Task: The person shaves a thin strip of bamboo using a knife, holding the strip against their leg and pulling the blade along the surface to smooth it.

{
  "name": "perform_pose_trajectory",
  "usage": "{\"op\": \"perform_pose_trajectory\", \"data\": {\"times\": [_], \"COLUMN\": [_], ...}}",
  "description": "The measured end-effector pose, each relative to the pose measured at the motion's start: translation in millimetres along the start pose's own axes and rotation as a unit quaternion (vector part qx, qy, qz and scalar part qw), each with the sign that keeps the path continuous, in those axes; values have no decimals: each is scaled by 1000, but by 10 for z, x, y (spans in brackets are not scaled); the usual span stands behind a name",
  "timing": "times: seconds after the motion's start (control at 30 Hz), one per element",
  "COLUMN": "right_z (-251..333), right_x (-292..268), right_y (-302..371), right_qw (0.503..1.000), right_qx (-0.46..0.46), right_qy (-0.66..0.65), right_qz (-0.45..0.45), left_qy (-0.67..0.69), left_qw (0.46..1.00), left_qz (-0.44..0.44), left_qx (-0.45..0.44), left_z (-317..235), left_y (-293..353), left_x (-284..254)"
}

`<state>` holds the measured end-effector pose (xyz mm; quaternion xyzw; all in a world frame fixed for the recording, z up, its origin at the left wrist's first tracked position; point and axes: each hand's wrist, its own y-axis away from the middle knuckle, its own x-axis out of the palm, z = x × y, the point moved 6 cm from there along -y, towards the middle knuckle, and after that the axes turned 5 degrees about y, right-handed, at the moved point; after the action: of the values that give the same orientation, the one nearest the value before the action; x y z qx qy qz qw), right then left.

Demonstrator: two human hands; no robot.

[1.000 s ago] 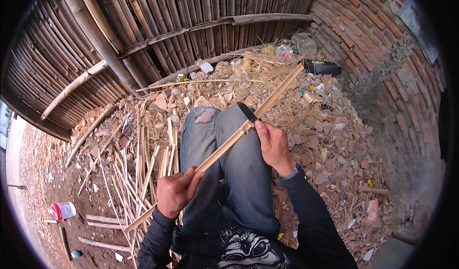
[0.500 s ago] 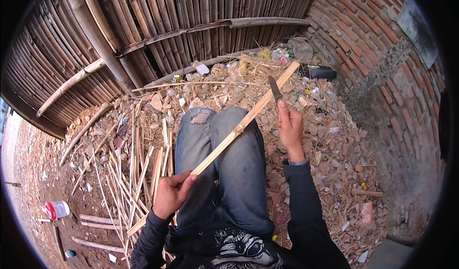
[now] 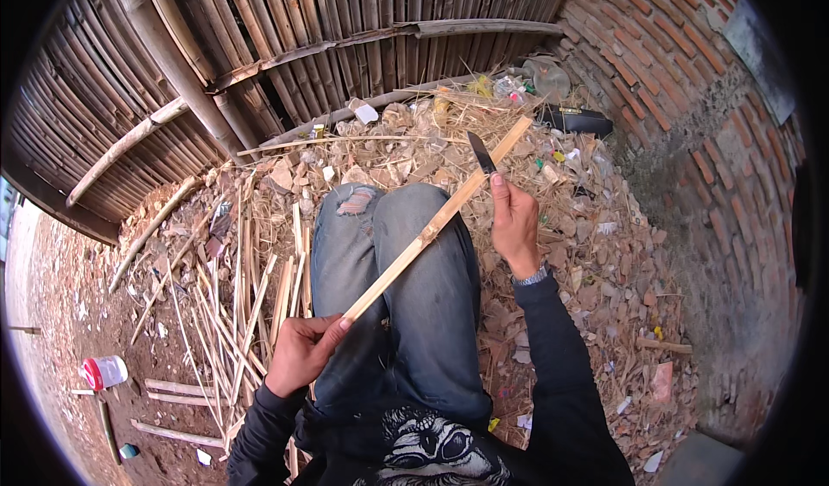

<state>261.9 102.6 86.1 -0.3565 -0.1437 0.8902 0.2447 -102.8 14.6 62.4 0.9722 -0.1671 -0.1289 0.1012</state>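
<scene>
A long pale bamboo strip (image 3: 403, 260) slants across my thighs, its far end up and to the right. Near its lower end my left hand (image 3: 300, 352) pinches it between thumb and fingers. My right hand (image 3: 515, 227) grips a knife (image 3: 481, 152), its handle hidden in the fist. The dark blade points up and left and lies across the strip's upper part; whether the edge touches the wood I cannot tell. A rough node (image 3: 428, 234) shows near the strip's middle, above my right knee.
Several split bamboo strips (image 3: 250, 313) lie in a heap left of my legs. Rubble and litter (image 3: 587, 270) cover the ground. A bamboo wall (image 3: 345, 20) stands ahead, a brick wall (image 3: 673, 72) at the right. A red-lidded clear tub (image 3: 105, 372) lies far left.
My right hand and the knife have moved slightly up and to the left along the strip. My left hand keeps its grip, a little lower and further left.
</scene>
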Motion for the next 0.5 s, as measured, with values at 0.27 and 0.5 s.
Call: {"op": "perform_pose_trajectory", "data": {"times": [0.27,0.5], "right_z": [485,381], "right_x": [259,198], "right_y": [520,463], "right_qw": [991,948], "right_qx": [-23,29], "right_qy": [-77,-147], "right_qz": [105,280], "left_qy": [60,107], "left_qw": [996,991], "left_qz": [33,43], "left_qx": [-54,-70], "left_z": [328,271], "left_y": [-19,-23], "left_x": [51,69]}}
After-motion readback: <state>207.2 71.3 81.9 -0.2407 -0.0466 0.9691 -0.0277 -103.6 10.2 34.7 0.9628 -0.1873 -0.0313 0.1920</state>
